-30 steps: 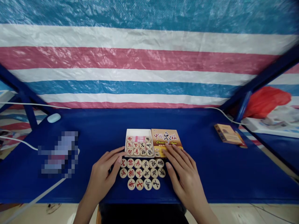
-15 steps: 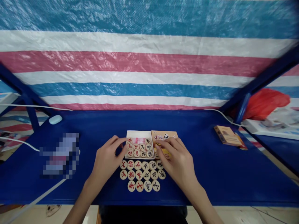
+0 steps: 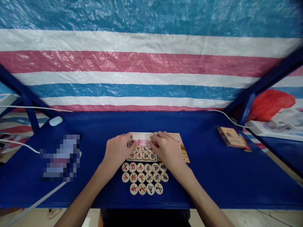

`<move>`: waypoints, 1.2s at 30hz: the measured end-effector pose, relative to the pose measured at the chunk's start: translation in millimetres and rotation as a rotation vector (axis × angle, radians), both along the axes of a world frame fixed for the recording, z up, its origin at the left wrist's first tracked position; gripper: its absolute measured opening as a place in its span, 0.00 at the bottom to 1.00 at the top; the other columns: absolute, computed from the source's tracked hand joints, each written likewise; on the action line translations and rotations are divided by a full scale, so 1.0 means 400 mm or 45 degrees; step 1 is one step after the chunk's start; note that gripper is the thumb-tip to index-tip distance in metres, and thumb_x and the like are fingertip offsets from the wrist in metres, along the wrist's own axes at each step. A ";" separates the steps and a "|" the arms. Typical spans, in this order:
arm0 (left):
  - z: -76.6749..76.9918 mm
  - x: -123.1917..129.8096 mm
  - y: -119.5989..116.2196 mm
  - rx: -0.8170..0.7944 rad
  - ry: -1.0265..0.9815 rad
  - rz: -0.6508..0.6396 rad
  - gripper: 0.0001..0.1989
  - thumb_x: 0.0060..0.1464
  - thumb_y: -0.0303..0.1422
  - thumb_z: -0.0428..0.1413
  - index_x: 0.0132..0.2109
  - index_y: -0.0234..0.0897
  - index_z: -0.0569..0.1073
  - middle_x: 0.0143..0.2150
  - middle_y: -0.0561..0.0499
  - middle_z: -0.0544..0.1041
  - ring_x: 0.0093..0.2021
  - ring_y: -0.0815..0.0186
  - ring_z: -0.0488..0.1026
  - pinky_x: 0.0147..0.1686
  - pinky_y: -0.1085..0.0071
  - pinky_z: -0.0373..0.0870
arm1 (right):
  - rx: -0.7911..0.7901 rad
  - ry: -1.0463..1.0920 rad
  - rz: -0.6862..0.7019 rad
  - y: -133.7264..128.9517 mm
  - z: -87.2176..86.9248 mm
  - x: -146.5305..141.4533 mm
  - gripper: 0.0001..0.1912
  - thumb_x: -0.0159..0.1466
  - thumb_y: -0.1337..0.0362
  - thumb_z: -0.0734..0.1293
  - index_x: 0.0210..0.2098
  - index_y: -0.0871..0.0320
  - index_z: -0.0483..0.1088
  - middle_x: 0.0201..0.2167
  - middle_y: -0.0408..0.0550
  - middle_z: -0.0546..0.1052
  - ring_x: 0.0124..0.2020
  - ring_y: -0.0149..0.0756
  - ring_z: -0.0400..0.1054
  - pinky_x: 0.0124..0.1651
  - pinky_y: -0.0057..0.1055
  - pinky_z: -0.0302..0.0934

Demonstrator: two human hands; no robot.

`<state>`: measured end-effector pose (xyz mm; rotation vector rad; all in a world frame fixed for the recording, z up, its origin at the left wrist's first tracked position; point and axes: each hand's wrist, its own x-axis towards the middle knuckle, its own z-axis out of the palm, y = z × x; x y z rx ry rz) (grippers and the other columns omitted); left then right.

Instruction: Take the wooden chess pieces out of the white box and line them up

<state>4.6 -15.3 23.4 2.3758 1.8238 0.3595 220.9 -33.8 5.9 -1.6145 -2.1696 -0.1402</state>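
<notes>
A shallow white box (image 3: 141,135) holds rows of round Chinese chess pieces (image 3: 139,155) with red and black characters, and a pink-striped clear wrapper (image 3: 142,142) lies in its upper part. My left hand (image 3: 119,149) reaches over the box's left side, thumb and fingers closed around a red-marked piece at the upper left. From the right, my right hand (image 3: 168,152) pinches at the upper right corner, its fingers covering the black-marked piece there. Nearer to me, more pieces (image 3: 141,177) lie face up on the table in three rows, red left and black right.
A tan printed box lid (image 3: 184,146) lies under and beside my right hand. The blue table (image 3: 203,183) also bears a small tan box (image 3: 230,137) at right, a pale mouse (image 3: 56,121) and a blurred-out object (image 3: 62,157) at left. White cables run along both sides.
Both hands have moved in over the box, and their fingers have closed at its upper left and upper right pieces. The rows on the table are unchanged.
</notes>
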 end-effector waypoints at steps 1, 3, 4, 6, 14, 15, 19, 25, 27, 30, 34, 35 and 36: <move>0.000 0.001 0.000 0.002 -0.003 -0.003 0.10 0.63 0.42 0.56 0.42 0.43 0.77 0.32 0.51 0.81 0.33 0.59 0.79 0.27 0.70 0.59 | 0.001 0.009 0.003 -0.001 0.002 -0.001 0.09 0.69 0.65 0.65 0.42 0.55 0.78 0.33 0.48 0.77 0.39 0.41 0.72 0.35 0.35 0.59; -0.001 0.006 0.001 0.003 -0.008 -0.008 0.09 0.62 0.42 0.57 0.39 0.43 0.77 0.32 0.52 0.81 0.33 0.59 0.79 0.26 0.70 0.58 | 0.002 0.026 0.017 -0.003 0.008 -0.003 0.10 0.70 0.65 0.64 0.43 0.54 0.78 0.33 0.47 0.77 0.40 0.41 0.72 0.36 0.34 0.61; -0.001 0.009 0.003 0.005 -0.010 -0.008 0.09 0.61 0.42 0.58 0.38 0.42 0.77 0.32 0.52 0.81 0.32 0.59 0.78 0.26 0.70 0.58 | 0.009 0.043 0.028 -0.004 0.011 -0.005 0.10 0.70 0.65 0.63 0.44 0.54 0.78 0.33 0.47 0.78 0.40 0.40 0.72 0.37 0.35 0.62; 0.002 0.015 0.005 0.014 -0.014 -0.002 0.09 0.61 0.42 0.58 0.38 0.43 0.77 0.31 0.52 0.80 0.31 0.59 0.78 0.25 0.69 0.58 | 0.042 0.093 0.054 -0.006 0.019 -0.006 0.12 0.71 0.64 0.62 0.46 0.55 0.78 0.33 0.47 0.78 0.39 0.39 0.73 0.40 0.35 0.64; 0.057 -0.010 -0.117 0.383 -0.428 -0.111 0.07 0.64 0.40 0.58 0.45 0.45 0.77 0.43 0.54 0.79 0.37 0.68 0.78 0.36 0.70 0.72 | 0.312 0.381 0.206 -0.133 0.029 -0.005 0.13 0.70 0.68 0.67 0.53 0.53 0.76 0.42 0.48 0.80 0.42 0.35 0.74 0.44 0.33 0.70; 0.051 -0.019 -0.153 0.415 -0.488 -0.139 0.07 0.64 0.38 0.58 0.47 0.45 0.77 0.45 0.54 0.79 0.39 0.68 0.78 0.40 0.70 0.74 | 0.307 0.411 0.214 -0.168 0.019 -0.004 0.15 0.69 0.70 0.68 0.55 0.53 0.75 0.44 0.47 0.80 0.43 0.35 0.74 0.46 0.33 0.70; -0.024 -0.036 -0.297 0.470 -0.433 -0.211 0.13 0.65 0.33 0.57 0.55 0.44 0.75 0.49 0.48 0.81 0.45 0.63 0.80 0.44 0.66 0.76 | 0.145 0.345 0.312 -0.303 -0.045 0.009 0.21 0.69 0.74 0.66 0.60 0.54 0.72 0.48 0.48 0.80 0.46 0.36 0.75 0.46 0.34 0.72; -0.122 -0.005 -0.364 0.635 -0.194 -0.290 0.18 0.66 0.29 0.55 0.60 0.41 0.74 0.50 0.47 0.83 0.41 0.61 0.81 0.38 0.64 0.72 | 0.096 0.328 0.314 -0.364 -0.105 0.009 0.20 0.69 0.75 0.63 0.58 0.56 0.73 0.47 0.50 0.80 0.44 0.36 0.76 0.45 0.34 0.74; -0.126 0.005 -0.358 0.628 -0.190 -0.312 0.19 0.66 0.29 0.55 0.63 0.41 0.72 0.52 0.48 0.83 0.43 0.60 0.80 0.39 0.63 0.72 | 0.129 0.357 0.275 -0.358 -0.103 0.000 0.18 0.69 0.73 0.65 0.56 0.55 0.74 0.45 0.50 0.80 0.41 0.36 0.76 0.43 0.35 0.75; -0.125 0.013 -0.358 0.587 -0.253 -0.261 0.21 0.64 0.28 0.58 0.63 0.41 0.71 0.55 0.47 0.81 0.45 0.59 0.79 0.42 0.61 0.73 | 0.138 0.377 0.248 -0.351 -0.094 -0.011 0.16 0.69 0.71 0.66 0.55 0.54 0.75 0.45 0.50 0.80 0.39 0.37 0.76 0.40 0.35 0.75; -0.132 0.017 -0.369 0.574 -0.394 -0.138 0.17 0.62 0.28 0.61 0.57 0.42 0.75 0.50 0.47 0.81 0.43 0.61 0.78 0.42 0.62 0.74 | 0.120 0.396 0.236 -0.348 -0.090 -0.016 0.14 0.70 0.70 0.65 0.54 0.54 0.75 0.44 0.50 0.80 0.39 0.36 0.76 0.41 0.34 0.75; -0.135 0.018 -0.371 0.551 -0.427 -0.126 0.14 0.62 0.28 0.61 0.55 0.42 0.76 0.48 0.48 0.81 0.42 0.62 0.78 0.42 0.63 0.74 | 0.119 0.404 0.232 -0.347 -0.089 -0.017 0.14 0.70 0.70 0.65 0.53 0.54 0.75 0.44 0.50 0.80 0.39 0.36 0.76 0.42 0.34 0.75; -0.137 0.018 -0.372 0.524 -0.457 -0.124 0.12 0.63 0.28 0.60 0.52 0.42 0.76 0.47 0.49 0.81 0.42 0.63 0.78 0.42 0.63 0.74 | 0.116 0.412 0.227 -0.346 -0.088 -0.018 0.14 0.70 0.71 0.65 0.53 0.54 0.76 0.44 0.50 0.80 0.39 0.35 0.76 0.42 0.34 0.75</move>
